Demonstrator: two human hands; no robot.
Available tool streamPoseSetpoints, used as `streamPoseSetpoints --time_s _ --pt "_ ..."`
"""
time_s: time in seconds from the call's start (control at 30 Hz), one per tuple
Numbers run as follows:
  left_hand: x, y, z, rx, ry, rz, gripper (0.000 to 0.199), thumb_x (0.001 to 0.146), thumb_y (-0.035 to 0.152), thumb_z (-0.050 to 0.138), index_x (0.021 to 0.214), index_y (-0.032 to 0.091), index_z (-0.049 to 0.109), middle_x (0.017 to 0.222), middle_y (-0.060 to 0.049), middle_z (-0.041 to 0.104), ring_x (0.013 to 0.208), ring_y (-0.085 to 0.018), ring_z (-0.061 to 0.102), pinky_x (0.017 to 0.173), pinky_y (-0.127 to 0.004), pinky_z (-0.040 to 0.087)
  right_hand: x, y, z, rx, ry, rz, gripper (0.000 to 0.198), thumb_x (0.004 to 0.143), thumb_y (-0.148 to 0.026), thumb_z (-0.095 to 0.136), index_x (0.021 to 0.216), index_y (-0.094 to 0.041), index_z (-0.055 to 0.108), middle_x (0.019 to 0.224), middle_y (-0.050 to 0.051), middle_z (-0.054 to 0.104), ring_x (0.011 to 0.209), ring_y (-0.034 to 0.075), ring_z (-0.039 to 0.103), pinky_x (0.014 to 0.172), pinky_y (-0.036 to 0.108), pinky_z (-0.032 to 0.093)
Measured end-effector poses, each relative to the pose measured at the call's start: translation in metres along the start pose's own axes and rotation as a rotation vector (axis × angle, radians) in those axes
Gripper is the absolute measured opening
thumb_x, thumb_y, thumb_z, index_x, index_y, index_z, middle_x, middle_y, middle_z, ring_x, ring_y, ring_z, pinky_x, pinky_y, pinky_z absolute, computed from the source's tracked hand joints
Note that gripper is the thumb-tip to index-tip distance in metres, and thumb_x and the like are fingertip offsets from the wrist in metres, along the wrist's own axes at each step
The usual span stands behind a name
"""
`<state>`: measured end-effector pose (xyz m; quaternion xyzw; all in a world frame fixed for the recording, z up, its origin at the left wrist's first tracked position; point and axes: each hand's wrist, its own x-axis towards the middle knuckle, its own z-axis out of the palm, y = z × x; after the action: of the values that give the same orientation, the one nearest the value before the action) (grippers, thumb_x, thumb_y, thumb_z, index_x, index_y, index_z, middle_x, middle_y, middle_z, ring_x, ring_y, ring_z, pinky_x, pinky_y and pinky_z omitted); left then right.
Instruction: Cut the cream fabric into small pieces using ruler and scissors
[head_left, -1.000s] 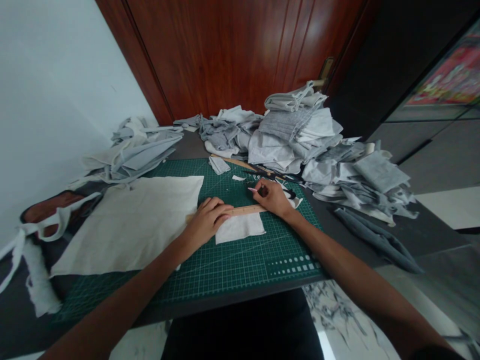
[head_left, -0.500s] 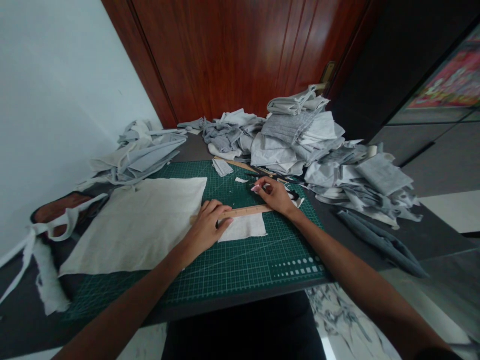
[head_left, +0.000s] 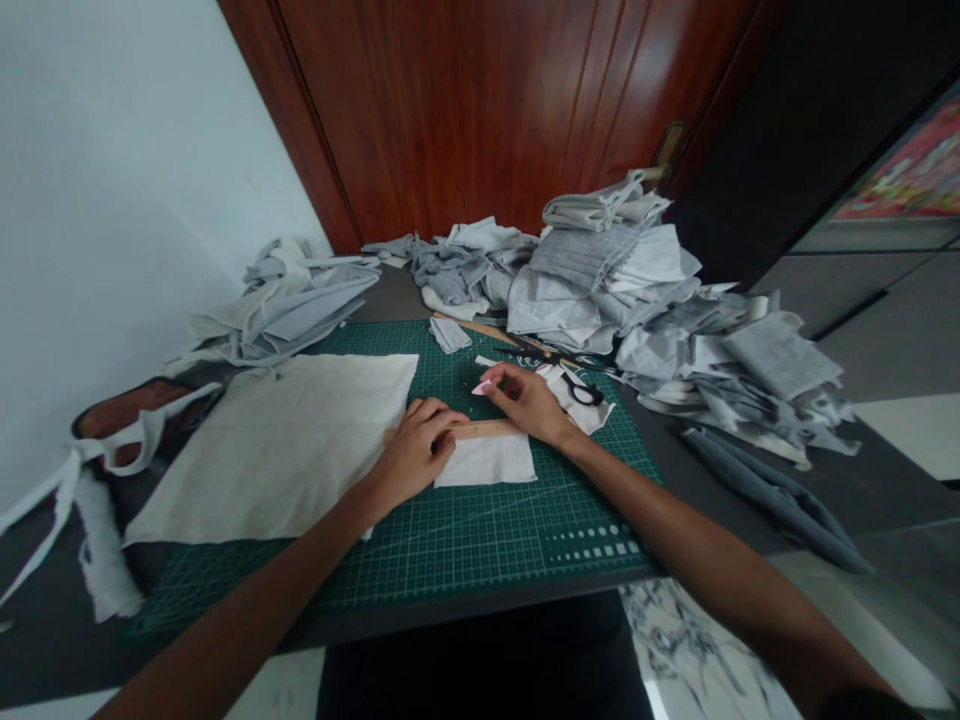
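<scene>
While our right hand (head_left: 534, 408) clamps its fingertips on a pink piece (head_left: 481, 387) (chalk, perhaps; too small to tell), we rest the left hand (head_left: 411, 448), thumb apart from its fingers, on the ruler (head_left: 484, 430) along the small cloth (head_left: 491, 464) on the green mat (head_left: 465, 545).

At twelve o'clock, a reddish wooden door (head_left: 450, 120) is seen, on which soft light is reflected. A pale wall (head_left: 135, 150) is found at ten, a dark cabinet (head_left: 772, 120) at two, and a whitish floor (head_left: 289, 685) at seven.
</scene>
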<state>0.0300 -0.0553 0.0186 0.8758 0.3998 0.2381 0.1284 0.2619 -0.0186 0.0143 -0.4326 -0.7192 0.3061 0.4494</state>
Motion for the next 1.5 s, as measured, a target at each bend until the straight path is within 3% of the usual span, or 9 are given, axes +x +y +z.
streamPoseSetpoints --time_s 0.2,0.37,0.47,0.53,0.63,0.73,0.83,1.37,1.5 --pt "0.000 0.000 0.000 0.019 0.000 0.009 0.020 0.098 0.017 0.055 0.112 0.022 0.068 0.109 -0.005 0.062 0.106 -0.025 0.054 0.099 -0.044 0.047 -0.012 0.000 -0.004 0.012 -0.030 0.025 0.026 0.097 -0.041 0.061 0.106 -0.018 0.068 0.088 0.003 0.067 0.065 0.012 0.054 0.060 0.024 0.042" --pt "0.000 -0.005 0.005 0.004 -0.018 0.001 0.014 0.102 0.027 0.057 0.110 0.022 0.067 0.110 -0.005 0.064 0.106 -0.025 0.055 0.100 -0.045 0.047 -0.013 -0.011 -0.013 0.026 0.057 0.029 0.028 0.095 -0.046 0.064 0.104 -0.019 0.068 0.088 0.003 0.066 0.064 0.012 0.052 0.057 0.024 0.039" --pt "0.000 -0.007 0.007 -0.007 -0.011 0.004 0.013 0.103 0.027 0.056 0.110 0.023 0.066 0.110 -0.005 0.064 0.108 -0.025 0.056 0.101 -0.045 0.047 -0.014 -0.017 -0.017 0.152 0.030 0.033 0.033 0.094 -0.051 0.066 0.104 -0.020 0.066 0.082 0.000 0.062 0.059 0.010 0.046 0.054 0.024 0.036" --pt "0.000 -0.008 0.008 -0.001 -0.015 -0.001 0.013 0.103 0.028 0.056 0.109 0.022 0.066 0.109 -0.005 0.063 0.108 -0.025 0.057 0.100 -0.045 0.048 -0.019 -0.021 -0.017 0.346 -0.145 0.047 0.037 0.093 -0.055 0.067 0.104 -0.020 0.063 0.071 -0.004 0.056 0.053 0.009 0.042 0.050 0.022 0.033" --pt "-0.001 -0.009 0.007 -0.006 -0.029 -0.018 0.015 0.103 0.028 0.055 0.110 0.021 0.067 0.108 -0.006 0.062 0.108 -0.026 0.057 0.097 -0.045 0.050 -0.029 -0.026 -0.014 0.595 -0.571 0.092 0.040 0.091 -0.055 0.072 0.104 -0.019 0.060 0.065 -0.007 0.054 0.046 0.006 0.043 0.045 0.020 0.034" --pt "-0.001 -0.011 0.005 -0.044 -0.039 -0.001 0.018 0.104 0.024 0.052 0.114 0.023 0.067 0.112 -0.006 0.063 0.110 -0.024 0.057 0.098 -0.044 0.050 -0.036 -0.028 -0.012 0.613 -0.914 0.157 0.038 0.091 -0.051 0.074 0.104 -0.017 0.063 0.070 -0.006 0.059 0.048 0.005 0.048 0.045 0.018 0.037" --pt "-0.002 -0.012 0.002 -0.060 -0.043 0.021 0.020 0.105 0.028 0.051 0.115 0.025 0.068 0.113 -0.006 0.063 0.112 -0.024 0.056 0.099 -0.043 0.050 -0.037 -0.026 -0.014 0.515 -1.088 0.209 0.036 0.091 -0.047 0.075 0.106 -0.016 0.066 0.075 -0.004 0.062 0.055 0.005 0.049 0.048 0.016 0.040" --pt "-0.003 -0.017 -0.002 -0.076 -0.075 0.041 0.028 0.106 0.031 0.049 0.123 0.024 0.070 0.114 -0.006 0.063 0.110 -0.024 0.057 0.102 -0.044 0.048 -0.030 -0.024 -0.026 0.382 -1.141 0.209 0.033 0.093 -0.045 0.073 0.107 -0.016 0.070 0.074 -0.004 0.062 0.054 0.005 0.044 0.048 0.017 0.034" --pt "-0.003 -0.017 -0.002 -0.096 -0.056 0.036 0.031 0.106 0.027 0.046 0.123 0.023 0.072 0.113 -0.007 0.062 0.108 -0.024 0.058 0.099 -0.042 0.051 -0.030 -0.025 -0.018 0.451 -0.936 0.176 0.036 0.092 -0.048 0.073 0.105 -0.014 0.069 0.069 -0.006 0.056 0.052 0.005 0.041 0.047 0.017 0.033"
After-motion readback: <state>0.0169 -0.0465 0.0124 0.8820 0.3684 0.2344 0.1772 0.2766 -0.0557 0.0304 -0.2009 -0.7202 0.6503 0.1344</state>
